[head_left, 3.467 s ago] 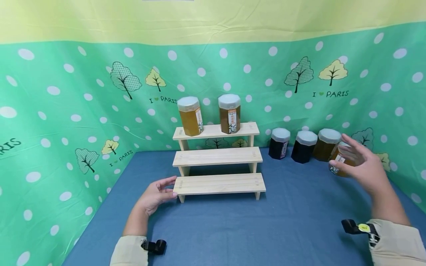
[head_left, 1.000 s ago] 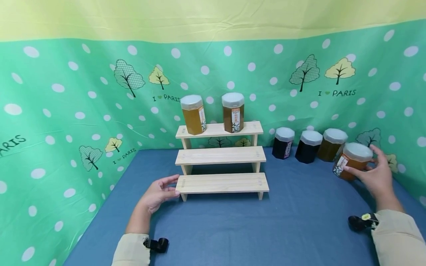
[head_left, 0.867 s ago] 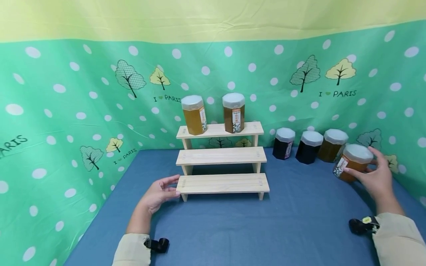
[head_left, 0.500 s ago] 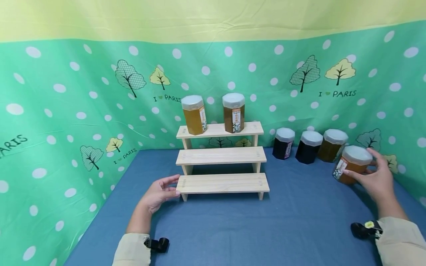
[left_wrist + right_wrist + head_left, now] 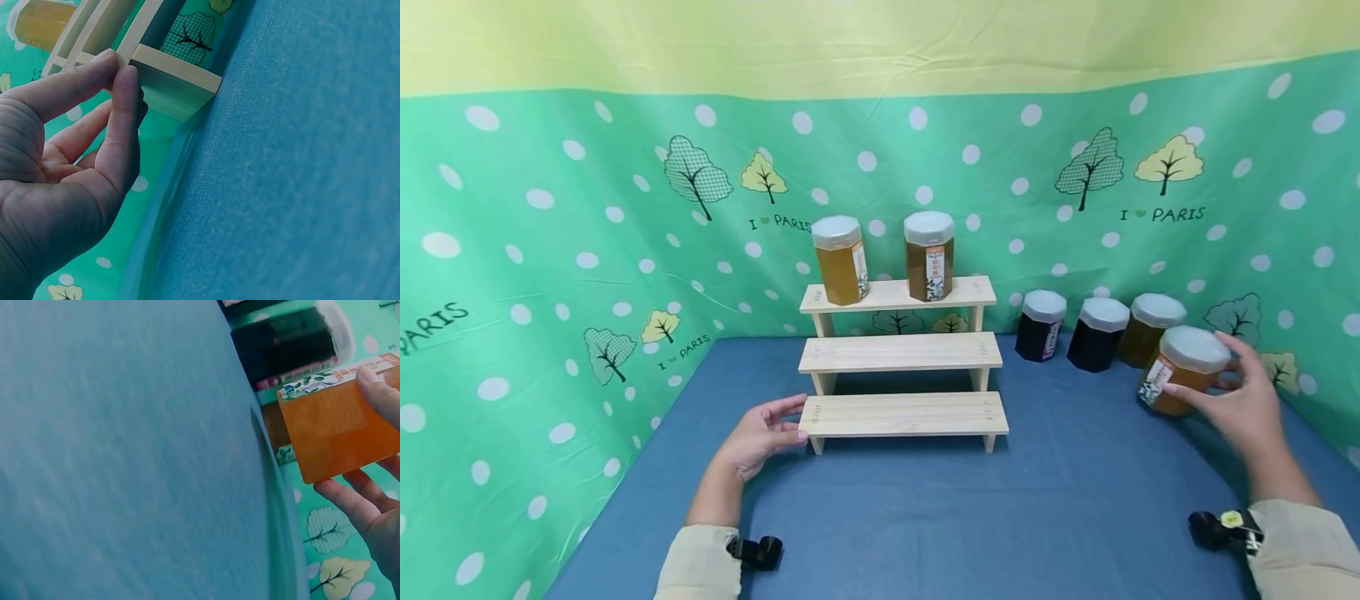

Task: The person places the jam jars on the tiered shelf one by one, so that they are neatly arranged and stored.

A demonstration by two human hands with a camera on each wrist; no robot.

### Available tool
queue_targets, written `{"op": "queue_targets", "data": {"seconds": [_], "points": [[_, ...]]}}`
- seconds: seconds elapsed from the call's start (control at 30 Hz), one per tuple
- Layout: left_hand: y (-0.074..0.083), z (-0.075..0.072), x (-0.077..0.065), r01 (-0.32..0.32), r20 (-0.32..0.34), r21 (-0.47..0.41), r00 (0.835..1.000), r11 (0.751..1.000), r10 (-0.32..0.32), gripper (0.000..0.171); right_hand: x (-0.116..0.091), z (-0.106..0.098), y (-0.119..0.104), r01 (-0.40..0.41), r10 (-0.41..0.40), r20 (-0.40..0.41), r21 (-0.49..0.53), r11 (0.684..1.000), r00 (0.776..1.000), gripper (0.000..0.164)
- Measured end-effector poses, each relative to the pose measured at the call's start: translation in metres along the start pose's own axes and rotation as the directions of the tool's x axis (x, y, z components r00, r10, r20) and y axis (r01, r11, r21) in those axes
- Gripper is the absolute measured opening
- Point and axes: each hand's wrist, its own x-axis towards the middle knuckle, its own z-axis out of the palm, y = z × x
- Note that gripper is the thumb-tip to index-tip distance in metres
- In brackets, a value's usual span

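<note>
My right hand (image 5: 1247,408) grips an amber honey jar (image 5: 1172,390) with a pale octagonal lid, at the right of the table. Thumb and fingers lie on opposite sides of this jar, which tilts slightly; in the right wrist view its orange side (image 5: 340,434) and label show. My left hand (image 5: 756,442) pinches the left end of the lowest step of a three-step wooden stand (image 5: 902,417), thumb and finger meeting at the board's corner in the left wrist view. Two honey jars, one golden (image 5: 841,271) and one brown (image 5: 929,267), stand on the top step.
Right of the stand, two dark jars (image 5: 1041,329) and a brown jar (image 5: 1135,342) stand in a row by the back curtain (image 5: 1000,167). The brown one is partly hidden behind the held jar. Blue cloth (image 5: 925,517) covers the table.
My right hand, open around the amber jar 3.5 seconds ago, now grips it. Over the last second the jar has shifted slightly left and nearer. My left hand stays at the stand.
</note>
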Motion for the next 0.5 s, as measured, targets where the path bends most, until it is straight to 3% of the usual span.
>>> {"op": "queue_targets", "data": {"seconds": [0.5], "points": [[0.0, 0.0, 0.0, -0.003, -0.003, 0.005, 1.0, 1.0, 0.003, 0.072, -0.007, 0.01, -0.032, 0.043, -0.044, 0.03, 0.01, 0.999, 0.999, 0.096]]}}
